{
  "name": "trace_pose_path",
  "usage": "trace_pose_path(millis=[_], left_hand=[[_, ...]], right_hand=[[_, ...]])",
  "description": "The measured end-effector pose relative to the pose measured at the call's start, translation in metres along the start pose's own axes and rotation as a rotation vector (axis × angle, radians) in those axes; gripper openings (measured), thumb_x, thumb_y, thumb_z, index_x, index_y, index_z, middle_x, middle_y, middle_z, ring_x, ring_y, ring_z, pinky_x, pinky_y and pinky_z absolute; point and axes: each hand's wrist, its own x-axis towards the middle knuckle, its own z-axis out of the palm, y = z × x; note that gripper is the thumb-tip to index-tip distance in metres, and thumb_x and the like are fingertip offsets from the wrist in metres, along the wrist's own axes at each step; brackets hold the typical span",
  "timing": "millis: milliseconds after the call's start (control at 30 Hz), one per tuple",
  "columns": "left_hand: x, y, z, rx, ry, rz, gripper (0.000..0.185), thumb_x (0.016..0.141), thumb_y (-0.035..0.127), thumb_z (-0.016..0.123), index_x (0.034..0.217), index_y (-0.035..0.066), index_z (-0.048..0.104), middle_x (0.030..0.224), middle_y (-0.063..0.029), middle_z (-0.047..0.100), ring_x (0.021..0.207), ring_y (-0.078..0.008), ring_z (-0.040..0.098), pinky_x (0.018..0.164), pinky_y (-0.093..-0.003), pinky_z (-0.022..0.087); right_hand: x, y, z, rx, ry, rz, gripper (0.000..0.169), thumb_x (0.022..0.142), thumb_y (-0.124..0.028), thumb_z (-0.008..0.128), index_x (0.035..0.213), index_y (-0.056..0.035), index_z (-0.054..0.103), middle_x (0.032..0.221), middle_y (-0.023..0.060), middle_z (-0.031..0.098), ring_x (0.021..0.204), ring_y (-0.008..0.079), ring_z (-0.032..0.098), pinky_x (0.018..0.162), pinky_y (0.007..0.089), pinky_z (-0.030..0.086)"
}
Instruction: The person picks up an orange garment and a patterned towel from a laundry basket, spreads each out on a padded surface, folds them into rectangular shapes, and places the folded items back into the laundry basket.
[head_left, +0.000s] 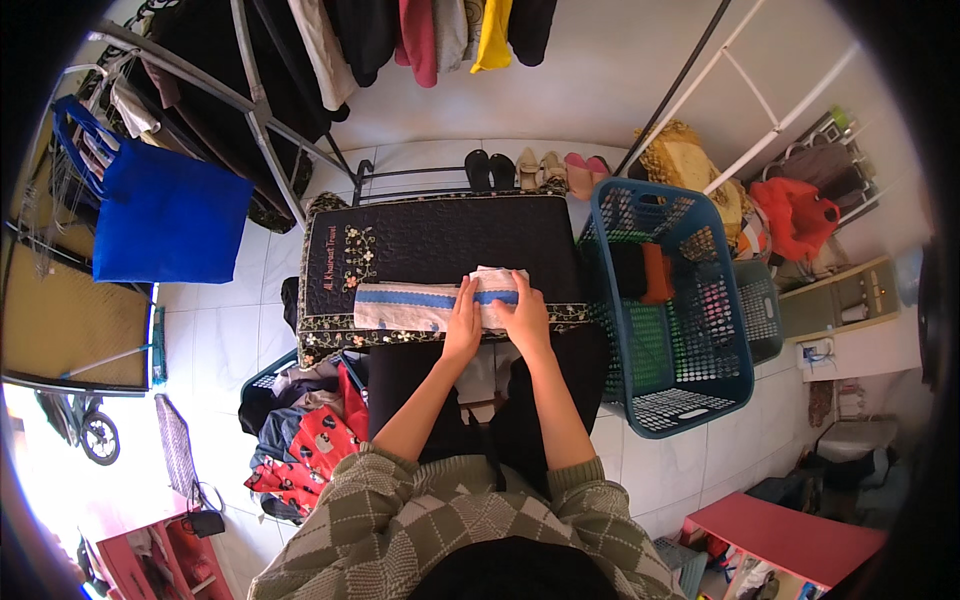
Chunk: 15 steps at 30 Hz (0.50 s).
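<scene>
A long, narrow folded cloth (409, 297), pale with a blue band along it, lies across a black quilted mat with a floral border (450, 232). Its right end is doubled over into a thicker part. My left hand (463, 326) holds the inner edge of that doubled part, fingers straight and close together. My right hand (527, 315) grips the doubled end, its thumb over the blue band and its fingers along the right side. The undersides of both hands are hidden.
Right of the mat stands a tall blue-green plastic basket (739, 360) with dark and orange folded cloths (656, 274) inside. At the lower left, a heap of clothes (311, 442) fills another basket. A blue bag (172, 214) hangs at the left. Shoes (491, 171) line a rack behind the mat.
</scene>
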Motion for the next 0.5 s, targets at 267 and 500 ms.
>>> trace_pose_path(millis=[267,500], left_hand=[[-0.004,-0.032,-0.025,0.49,-0.042,0.016,0.045,0.093,0.022,0.037,0.133,0.002,0.036,0.138,-0.0169,0.036,0.133,-0.0295,0.026,0.108,-0.0492,0.015],[0.0,-0.077,-0.043,0.132,-0.109,-0.038,0.059,0.095,0.027,0.035,0.143,0.004,0.009,0.142,-0.0173,0.031,0.135,-0.0292,0.022,0.107,-0.0463,0.018]], right_hand=[[-0.009,-0.059,0.001,-0.353,0.05,0.065,0.075,0.068,-0.026,0.073,0.132,-0.0141,0.036,0.111,0.0166,0.048,0.098,0.0338,0.051,0.077,0.0474,0.044],[-0.022,-0.093,0.041,-0.395,0.2,-0.125,0.078,0.066,-0.022,0.073,0.132,-0.0098,0.032,0.123,0.0154,0.042,0.11,0.0349,0.045,0.083,0.0556,0.041]])
